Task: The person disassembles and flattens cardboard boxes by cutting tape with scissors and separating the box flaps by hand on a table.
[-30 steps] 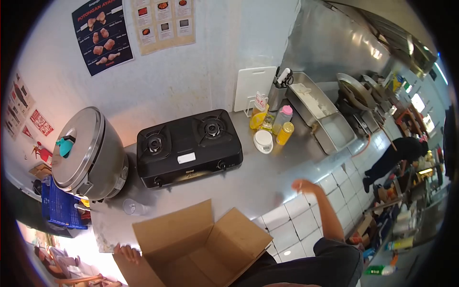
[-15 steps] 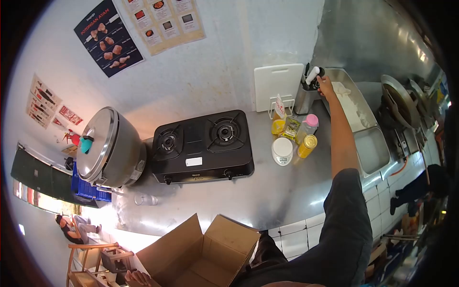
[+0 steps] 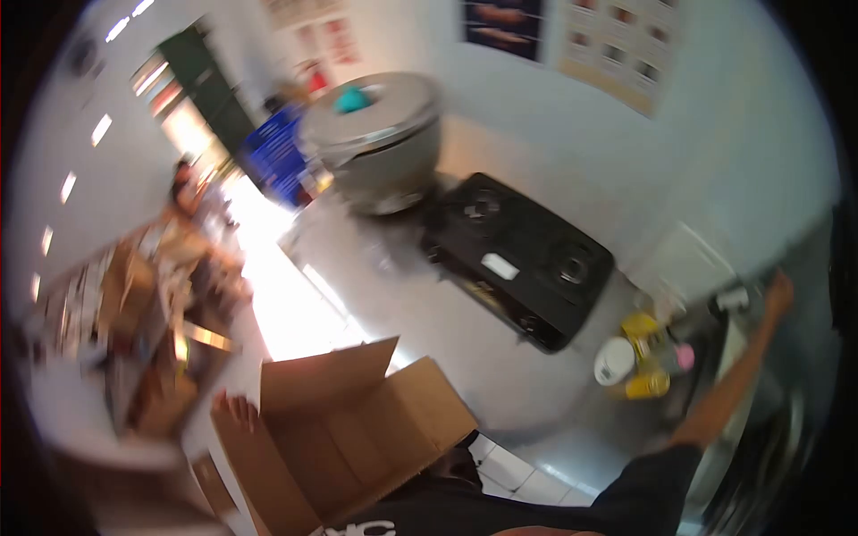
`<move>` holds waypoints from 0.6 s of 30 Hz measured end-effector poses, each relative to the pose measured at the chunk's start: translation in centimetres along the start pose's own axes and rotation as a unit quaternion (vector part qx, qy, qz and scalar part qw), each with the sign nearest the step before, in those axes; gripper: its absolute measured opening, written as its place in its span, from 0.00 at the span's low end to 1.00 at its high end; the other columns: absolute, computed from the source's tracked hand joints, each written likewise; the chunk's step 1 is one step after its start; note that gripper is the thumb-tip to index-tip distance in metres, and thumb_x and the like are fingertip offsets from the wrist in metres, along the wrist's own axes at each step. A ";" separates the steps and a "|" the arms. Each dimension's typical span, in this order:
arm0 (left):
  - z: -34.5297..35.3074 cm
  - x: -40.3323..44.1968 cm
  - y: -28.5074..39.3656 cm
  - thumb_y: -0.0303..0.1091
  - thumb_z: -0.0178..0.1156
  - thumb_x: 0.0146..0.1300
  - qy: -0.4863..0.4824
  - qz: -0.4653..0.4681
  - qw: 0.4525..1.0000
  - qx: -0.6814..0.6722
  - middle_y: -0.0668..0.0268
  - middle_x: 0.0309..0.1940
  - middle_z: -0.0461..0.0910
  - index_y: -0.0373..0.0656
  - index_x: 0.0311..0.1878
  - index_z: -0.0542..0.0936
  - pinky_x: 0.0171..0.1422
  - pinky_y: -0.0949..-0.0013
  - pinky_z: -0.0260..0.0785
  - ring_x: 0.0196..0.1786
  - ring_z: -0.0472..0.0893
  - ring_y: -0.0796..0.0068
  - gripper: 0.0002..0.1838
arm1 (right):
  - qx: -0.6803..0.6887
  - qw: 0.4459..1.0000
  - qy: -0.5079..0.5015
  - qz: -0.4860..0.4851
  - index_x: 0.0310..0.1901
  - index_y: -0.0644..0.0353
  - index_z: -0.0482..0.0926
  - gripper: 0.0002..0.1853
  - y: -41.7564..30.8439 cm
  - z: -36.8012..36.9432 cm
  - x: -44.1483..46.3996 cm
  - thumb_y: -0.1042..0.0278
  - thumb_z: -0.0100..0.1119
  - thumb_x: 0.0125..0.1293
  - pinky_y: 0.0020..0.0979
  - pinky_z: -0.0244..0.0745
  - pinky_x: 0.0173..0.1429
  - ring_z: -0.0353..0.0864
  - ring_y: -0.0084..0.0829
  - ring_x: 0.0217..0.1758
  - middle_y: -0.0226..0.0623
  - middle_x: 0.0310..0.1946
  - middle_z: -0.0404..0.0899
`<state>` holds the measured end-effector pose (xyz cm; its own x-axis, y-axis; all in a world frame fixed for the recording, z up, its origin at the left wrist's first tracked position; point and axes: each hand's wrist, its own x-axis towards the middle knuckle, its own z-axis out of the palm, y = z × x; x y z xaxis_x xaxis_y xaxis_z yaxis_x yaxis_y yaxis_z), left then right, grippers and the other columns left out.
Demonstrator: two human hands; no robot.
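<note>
The fingers of my left hand [image 3: 236, 412] are wrapped over the edge of a left flap of an open cardboard box [image 3: 344, 442] in front of my body. Inside, the visible part of the box is bare. My right arm reaches far right, and my right hand [image 3: 780, 295] is beside the white handle [image 3: 733, 300] at the utensil holder. Motion smears its fingers, so whether it grips anything is unclear. Nearby on the steel counter [image 3: 411, 313] are a white scale [image 3: 615, 361], a yellow-lidded container [image 3: 648, 386] and a pink-lidded bottle [image 3: 683, 358].
A black two-burner stove [image 3: 518, 259] and a large metal cooker [image 3: 375, 147] stand along the wall. A white cutting board [image 3: 688, 263] leans behind the bottles. Cardboard boxes [image 3: 130, 299] and a seated person [image 3: 188, 189] are at the left, with a blue crate [image 3: 279, 154] behind.
The view has swung left and tilted. My right hand first reached from above the counter's front edge to the utensil holder, and is still beside it. My left hand stays at the box flap.
</note>
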<state>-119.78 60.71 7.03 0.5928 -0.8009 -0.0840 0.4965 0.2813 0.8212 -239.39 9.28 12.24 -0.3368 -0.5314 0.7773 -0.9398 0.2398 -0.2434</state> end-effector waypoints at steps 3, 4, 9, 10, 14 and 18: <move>-2.5 -4.4 1.6 0.46 0.38 0.81 0.006 0.051 0.999 -0.010 0.64 0.09 0.60 0.46 0.08 0.63 0.15 0.66 0.66 0.11 0.65 0.66 0.37 | 0.189 0.979 -0.075 0.033 0.59 0.65 0.82 0.19 -6.6 -3.6 4.5 0.57 0.57 0.79 0.36 0.75 0.62 0.82 0.35 0.54 0.44 0.51 0.85; -3.1 -5.7 2.2 0.46 0.38 0.81 0.005 0.066 0.998 -0.010 0.65 0.09 0.60 0.46 0.08 0.63 0.15 0.66 0.66 0.11 0.65 0.66 0.37 | 0.174 0.981 -0.069 -0.050 0.60 0.65 0.81 0.21 -11.0 -6.3 3.9 0.54 0.55 0.80 0.35 0.75 0.61 0.82 0.34 0.53 0.42 0.50 0.85; -5.4 -11.7 5.2 0.46 0.39 0.80 0.011 0.138 0.990 -0.003 0.65 0.09 0.60 0.46 0.07 0.63 0.15 0.67 0.65 0.11 0.65 0.67 0.38 | 0.333 0.896 -0.281 -0.083 0.49 0.61 0.77 0.17 -44.3 -19.9 -7.1 0.53 0.51 0.82 0.24 0.60 0.32 0.64 0.17 0.29 0.25 0.30 0.69; -5.6 -12.7 5.6 0.46 0.39 0.80 0.018 0.150 0.989 -0.004 0.65 0.08 0.60 0.46 0.07 0.62 0.15 0.67 0.65 0.11 0.65 0.67 0.38 | 0.389 0.873 -0.278 -0.097 0.52 0.58 0.76 0.17 -49.8 -20.2 -11.2 0.52 0.46 0.84 0.26 0.53 0.29 0.55 0.16 0.25 0.23 0.25 0.61; -6.7 -16.9 8.4 0.47 0.41 0.80 0.102 0.203 0.974 -0.028 0.66 0.07 0.59 0.47 0.06 0.61 0.15 0.70 0.63 0.10 0.65 0.68 0.38 | 0.555 0.699 -0.331 -0.307 0.49 0.61 0.77 0.11 -68.0 -25.3 -27.2 0.61 0.56 0.80 0.20 0.56 0.37 0.64 0.13 0.36 0.25 0.31 0.71; -14.3 -20.2 12.2 0.46 0.41 0.79 0.162 0.226 0.957 -0.079 0.67 0.05 0.58 0.47 0.06 0.61 0.16 0.69 0.61 0.08 0.63 0.69 0.38 | 0.491 0.608 -0.546 -0.302 0.36 0.66 0.79 0.06 -80.8 -32.5 -41.5 0.75 0.68 0.67 0.23 0.64 0.33 0.70 0.15 0.29 0.27 0.26 0.75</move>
<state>-116.59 87.86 10.66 0.9227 -0.3793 0.0682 0.2169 0.6574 0.7217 -147.62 38.36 18.52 0.7532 -0.6328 0.1794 -0.3108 -0.5829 -0.7508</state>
